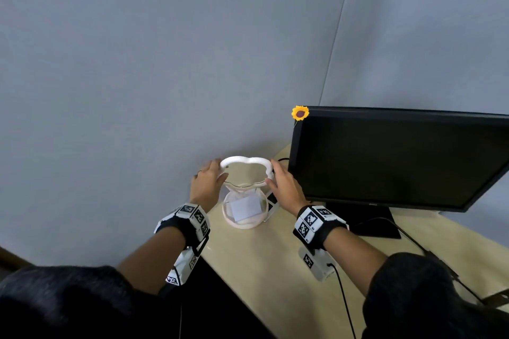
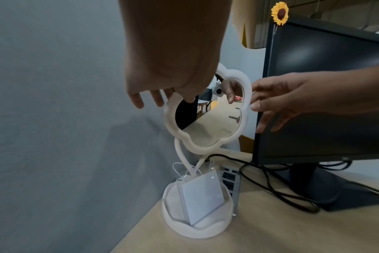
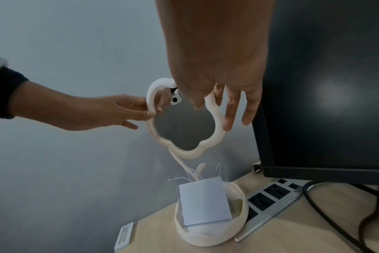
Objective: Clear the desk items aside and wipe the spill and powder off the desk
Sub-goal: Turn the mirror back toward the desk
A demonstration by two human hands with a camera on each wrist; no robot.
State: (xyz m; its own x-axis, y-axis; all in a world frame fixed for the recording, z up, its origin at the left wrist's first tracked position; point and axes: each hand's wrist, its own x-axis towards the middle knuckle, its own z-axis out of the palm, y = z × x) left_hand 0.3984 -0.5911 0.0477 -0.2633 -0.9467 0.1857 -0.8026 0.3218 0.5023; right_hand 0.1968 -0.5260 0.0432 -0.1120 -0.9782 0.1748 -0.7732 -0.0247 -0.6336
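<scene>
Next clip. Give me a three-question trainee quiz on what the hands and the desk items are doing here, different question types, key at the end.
1. True or false: both hands touch the white frame of the mirror.
2. Multiple choice: what stands in the mirror's round base? A) a white card B) a red mug C) a pair of scissors
3. Short answer: what is stuck at the monitor's top left corner?

Key:
1. True. The left hand holds the frame's left edge and the right hand its right edge.
2. A, the white card.
3. A yellow sunflower decoration.
</scene>
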